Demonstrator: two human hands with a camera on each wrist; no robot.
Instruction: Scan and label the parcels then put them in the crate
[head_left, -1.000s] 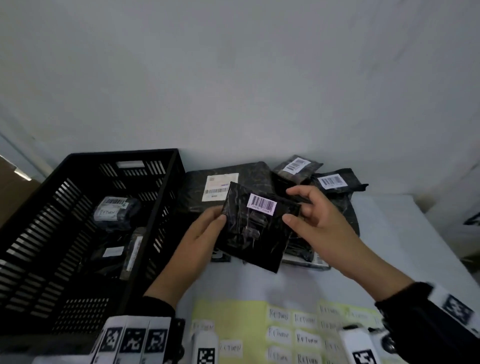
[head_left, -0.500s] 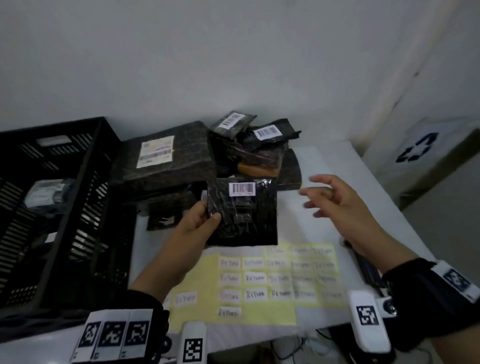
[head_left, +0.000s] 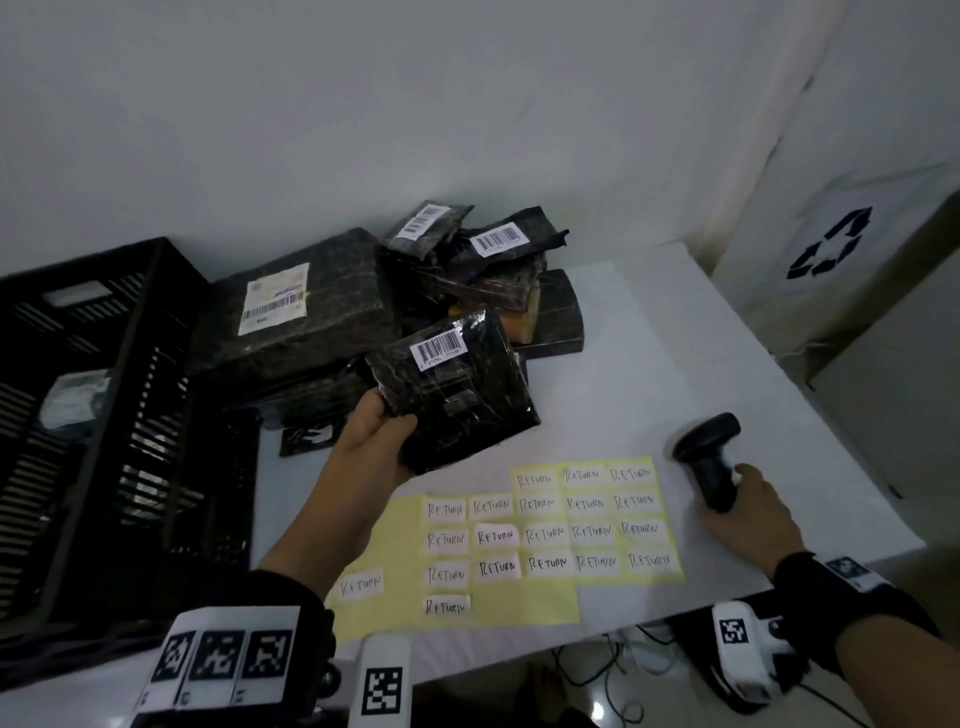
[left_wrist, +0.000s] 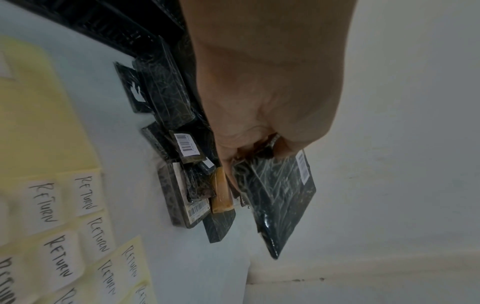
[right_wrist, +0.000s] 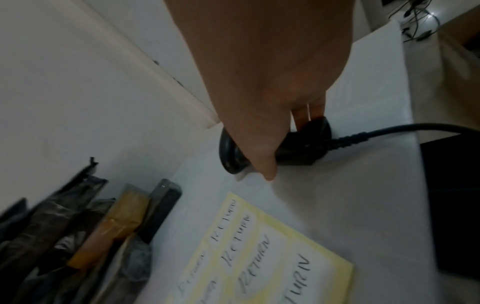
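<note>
Parcel returns desk; barcoded parcels (head_left: 332, 312); RETURN labels (head_left: 545, 535); scanner (head_left: 709, 457); crate (head_left: 104, 415).

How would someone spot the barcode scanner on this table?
Start at the white table and find the yellow sheets of RETURN stickers near its front edge. Just right of them, the right hand grips a black handheld barcode scanner, the only corded tool there.

Held parcel (head_left: 457, 395): glossy, crinkled black plastic film, white paper barcode sticker. Scanner (head_left: 709, 460): smooth dark plastic, slight sheen. Label sheet (head_left: 457, 608): matt yellow paper backing. Crate (head_left: 130, 374): slotted black plastic. Tabletop (head_left: 675, 364): smooth, matt white.
</note>
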